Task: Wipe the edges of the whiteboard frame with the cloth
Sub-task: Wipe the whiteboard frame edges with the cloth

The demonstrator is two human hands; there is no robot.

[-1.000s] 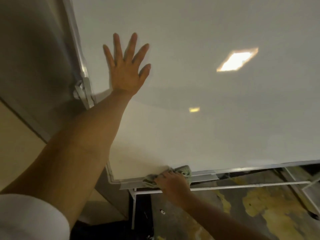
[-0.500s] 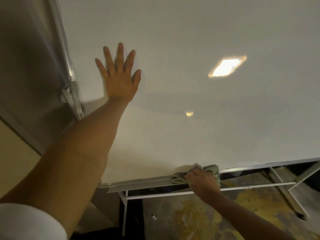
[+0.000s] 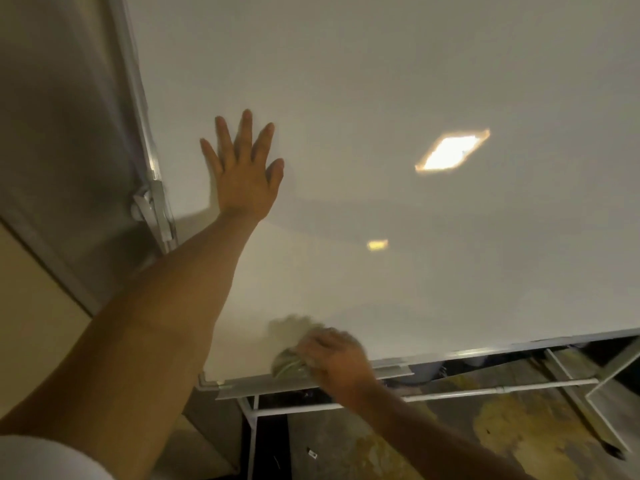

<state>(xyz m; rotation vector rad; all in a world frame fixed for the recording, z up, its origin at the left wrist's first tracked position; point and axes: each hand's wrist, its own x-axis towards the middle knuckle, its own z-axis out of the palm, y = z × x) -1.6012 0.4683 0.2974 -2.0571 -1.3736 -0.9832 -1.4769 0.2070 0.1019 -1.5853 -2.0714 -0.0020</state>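
Head view: right hand (image 3: pixel 334 358) grips the bunched cloth (image 3: pixel 289 362) on the bottom frame edge (image 3: pixel 460 355), now slid back left from half a second ago, reworking that stretch. Left hand (image 3: pixel 242 178) stays flat, fingers spread, bracing the whiteboard (image 3: pixel 381 81).

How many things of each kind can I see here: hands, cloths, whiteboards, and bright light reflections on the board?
Hands: 2, the left hand flat on the board and the right hand on the cloth
Cloths: 1, the cloth
Whiteboards: 1, the whiteboard
Light reflections: 2, large and small
Total: 6
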